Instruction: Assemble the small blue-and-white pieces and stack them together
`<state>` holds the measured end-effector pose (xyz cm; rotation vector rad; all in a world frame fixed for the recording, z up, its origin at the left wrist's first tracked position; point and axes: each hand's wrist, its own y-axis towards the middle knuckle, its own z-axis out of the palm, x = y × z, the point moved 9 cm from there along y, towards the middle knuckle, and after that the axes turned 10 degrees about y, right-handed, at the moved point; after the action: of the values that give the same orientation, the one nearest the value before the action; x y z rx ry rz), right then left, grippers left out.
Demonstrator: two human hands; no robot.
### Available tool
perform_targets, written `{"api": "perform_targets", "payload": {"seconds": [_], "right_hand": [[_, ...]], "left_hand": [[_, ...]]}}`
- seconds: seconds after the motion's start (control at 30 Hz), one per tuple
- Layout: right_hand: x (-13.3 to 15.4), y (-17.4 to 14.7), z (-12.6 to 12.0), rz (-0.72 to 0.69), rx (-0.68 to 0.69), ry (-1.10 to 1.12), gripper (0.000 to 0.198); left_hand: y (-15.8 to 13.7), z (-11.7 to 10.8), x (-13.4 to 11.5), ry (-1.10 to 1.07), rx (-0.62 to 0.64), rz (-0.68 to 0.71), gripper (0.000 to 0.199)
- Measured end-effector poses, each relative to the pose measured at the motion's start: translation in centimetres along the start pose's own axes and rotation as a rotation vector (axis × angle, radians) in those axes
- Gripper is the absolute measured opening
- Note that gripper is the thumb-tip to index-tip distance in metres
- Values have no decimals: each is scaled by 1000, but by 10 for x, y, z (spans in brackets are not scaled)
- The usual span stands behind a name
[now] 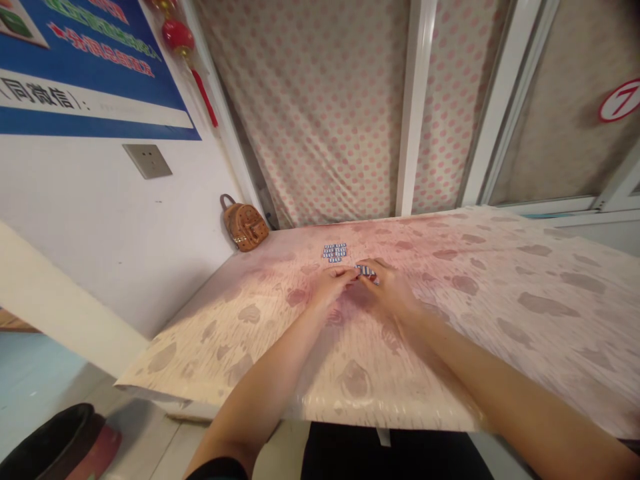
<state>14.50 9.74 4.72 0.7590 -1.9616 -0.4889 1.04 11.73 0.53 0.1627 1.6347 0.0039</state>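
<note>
Heart-patterned cloth [500,280] covers the table, with a brown backpack [246,225], the point of reference, standing at its far corner. To the right of the backpack and nearer the viewer, a short row of blue-and-white pieces [367,270] is held between two hands, brought together. Right hand [393,288]: fingers and thumb curled around the row. Left hand [333,283]: fingertips drawn close at the end nearer the backpack; whether they grip or merely touch cannot be told. Between this row and the backpack, just beyond the left hand, lies a cluster of similar pieces [335,252]; their markings are too small to read. Above and left of the backpack, a blue poster [95,67] reads “(同微信):” in black on white, below coloured characters. Far right of and higher than the backpack, a red-ringed round sign [620,100] bears “7”.
</note>
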Motion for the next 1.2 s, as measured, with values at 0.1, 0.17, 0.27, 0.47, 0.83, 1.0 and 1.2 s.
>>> {"api": "perform_targets", "payload": {"seconds": [0.1,0.17,0.27,0.47,0.83,1.0,1.2], "right_hand": [[4,0,-1,-26,-5,-5,24],[7,0,-1,-33,-8,-36,23],[8,0,-1,-12,-10,-42,25],[-26,-1,-20,212,-65,-99,20],[-73,-11,3,402,125,-288,12],[-52,-7,-6,346,62,-180,15],[-23,-1,-15,261,-2,-40,21]], "left_hand": [[1,1,-1,8,-7,25,24],[1,1,-2,22,-15,28,23],[0,0,-4,39,-33,42,23],[0,-28,-8,98,-211,54,19],[7,-42,-2,258,-280,90,15],[7,-45,-2,341,-305,98,14],[10,-36,-3,381,-229,127,16]]}}
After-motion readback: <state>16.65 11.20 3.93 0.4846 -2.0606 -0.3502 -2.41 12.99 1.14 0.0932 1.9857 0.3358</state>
